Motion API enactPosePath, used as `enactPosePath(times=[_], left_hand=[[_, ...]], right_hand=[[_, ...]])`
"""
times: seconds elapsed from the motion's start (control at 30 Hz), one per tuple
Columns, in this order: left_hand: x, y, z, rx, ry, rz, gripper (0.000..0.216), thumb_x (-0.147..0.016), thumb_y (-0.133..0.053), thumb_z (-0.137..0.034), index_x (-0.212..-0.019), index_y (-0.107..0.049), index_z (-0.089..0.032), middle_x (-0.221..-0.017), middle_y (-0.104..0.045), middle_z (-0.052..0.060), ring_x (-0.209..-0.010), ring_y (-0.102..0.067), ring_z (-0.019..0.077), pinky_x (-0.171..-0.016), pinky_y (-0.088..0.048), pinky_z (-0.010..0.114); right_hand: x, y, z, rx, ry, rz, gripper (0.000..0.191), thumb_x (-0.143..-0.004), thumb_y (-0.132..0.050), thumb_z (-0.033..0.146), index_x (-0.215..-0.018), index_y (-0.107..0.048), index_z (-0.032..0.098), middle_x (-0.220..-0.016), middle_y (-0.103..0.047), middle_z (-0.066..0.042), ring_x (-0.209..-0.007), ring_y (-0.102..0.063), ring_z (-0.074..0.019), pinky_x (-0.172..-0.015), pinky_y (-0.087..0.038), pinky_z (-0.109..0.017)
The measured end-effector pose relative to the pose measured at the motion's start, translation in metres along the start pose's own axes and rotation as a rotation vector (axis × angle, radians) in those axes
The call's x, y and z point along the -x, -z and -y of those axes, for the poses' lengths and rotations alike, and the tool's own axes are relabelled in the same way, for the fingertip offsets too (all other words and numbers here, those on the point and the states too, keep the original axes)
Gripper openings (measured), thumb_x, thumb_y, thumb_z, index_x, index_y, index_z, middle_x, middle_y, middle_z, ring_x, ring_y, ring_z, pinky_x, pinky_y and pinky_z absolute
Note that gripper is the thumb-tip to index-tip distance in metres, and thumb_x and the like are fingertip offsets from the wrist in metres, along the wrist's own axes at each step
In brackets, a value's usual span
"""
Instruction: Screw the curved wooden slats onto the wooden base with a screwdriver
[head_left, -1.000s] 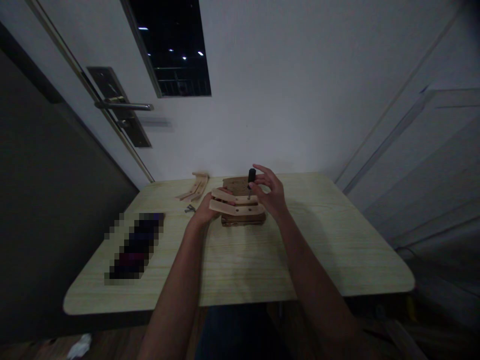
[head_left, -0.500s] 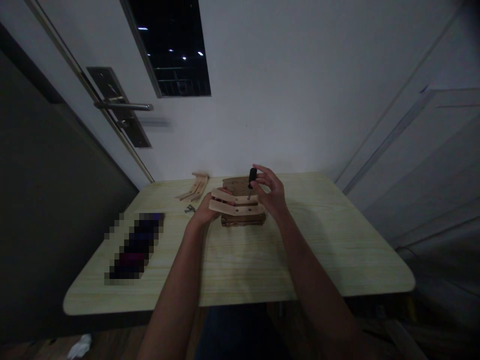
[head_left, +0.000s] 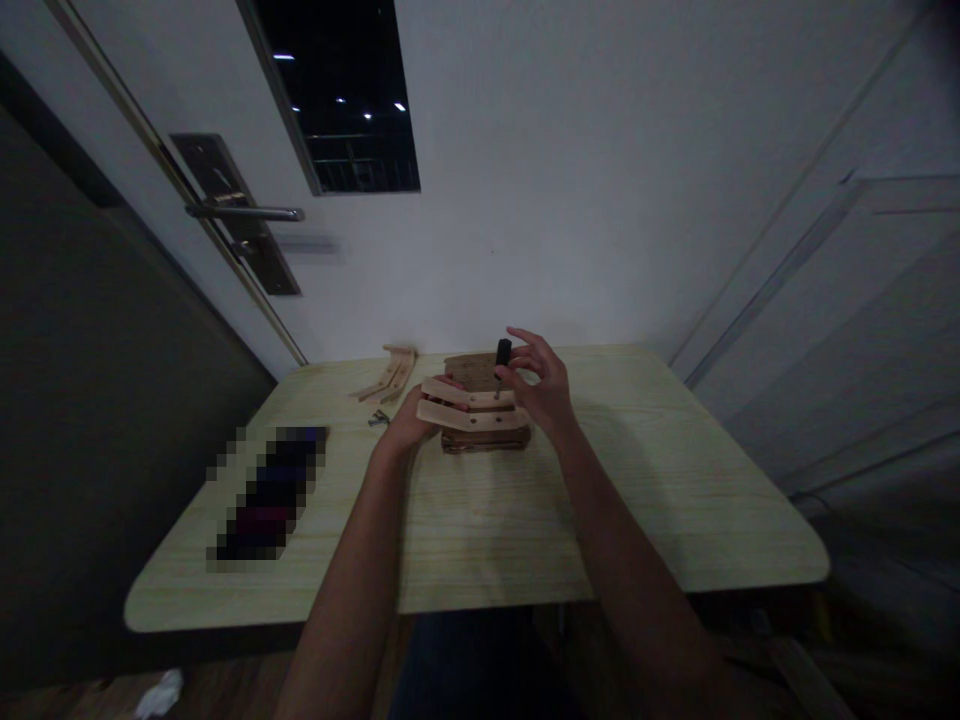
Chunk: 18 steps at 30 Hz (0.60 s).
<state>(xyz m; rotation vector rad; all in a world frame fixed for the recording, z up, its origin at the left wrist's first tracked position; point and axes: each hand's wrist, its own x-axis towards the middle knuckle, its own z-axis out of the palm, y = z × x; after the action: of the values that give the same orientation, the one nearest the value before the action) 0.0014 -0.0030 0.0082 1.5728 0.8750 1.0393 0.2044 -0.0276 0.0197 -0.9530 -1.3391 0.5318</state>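
Observation:
A black-handled screwdriver (head_left: 503, 354) stands nearly upright, its tip at a hole in the far one of two bent wooden strips (head_left: 450, 414). My right hand (head_left: 541, 380) pinches its handle between thumb and fingers, with the index finger lifted. My left hand (head_left: 414, 418) is closed around the left ends of the strips; its fingers are partly hidden beneath them. Under the strips lies a brown cardboard-like block (head_left: 487, 440), and part of it shows behind them.
Another pair of bent wooden pieces (head_left: 393, 376) lies at the table's back left. Several small metal screws (head_left: 379, 418) are near my left wrist. A dark pixelated object (head_left: 274, 495) rests on the left of the table (head_left: 480, 560). A white door stands behind.
The screwdriver's handle has shifted slightly, and the right fingers have loosened and spread a little around it. The left hand and the wooden strips keep nearly the same place.

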Motion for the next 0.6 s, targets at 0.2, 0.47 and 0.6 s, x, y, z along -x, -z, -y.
enactPosePath(times=[0.2,0.47,0.6], left_hand=[[-0.0003,0.0009,0.0020,0.024,0.025,-0.017,0.042,-0.052,-0.084,-0.035,-0.085,-0.067,-0.014,-0.083,-0.072,0.006,-0.072,-0.068,0.0194,-0.069,-0.055,0.031],[-0.0015,0.0018,0.0044,-0.037,-0.010,-0.013,0.046,-0.051,-0.084,-0.038,-0.087,-0.068,-0.014,-0.087,-0.074,0.008,-0.077,-0.069,0.0224,-0.072,-0.056,0.034],[-0.0019,0.0018,0.0032,-0.023,-0.025,-0.019,0.046,-0.051,-0.084,-0.038,-0.086,-0.068,-0.014,-0.086,-0.073,0.008,-0.079,-0.068,0.0231,-0.076,-0.055,0.034]], right_hand=[[0.0015,-0.0019,-0.0031,-0.015,-0.010,-0.019,0.040,-0.074,-0.075,0.039,-0.112,-0.065,0.031,-0.102,-0.069,-0.002,-0.084,-0.069,-0.0166,-0.083,-0.058,-0.038],[0.0004,-0.0039,-0.0036,-0.084,-0.050,-0.026,0.045,-0.069,-0.078,0.041,-0.110,-0.065,0.028,-0.089,-0.071,-0.002,-0.082,-0.071,-0.0182,-0.084,-0.059,-0.041],[-0.0005,-0.0029,-0.0029,-0.077,-0.032,-0.036,0.044,-0.066,-0.081,0.038,-0.107,-0.067,0.029,-0.087,-0.071,0.000,-0.079,-0.070,-0.0173,-0.082,-0.060,-0.040]])
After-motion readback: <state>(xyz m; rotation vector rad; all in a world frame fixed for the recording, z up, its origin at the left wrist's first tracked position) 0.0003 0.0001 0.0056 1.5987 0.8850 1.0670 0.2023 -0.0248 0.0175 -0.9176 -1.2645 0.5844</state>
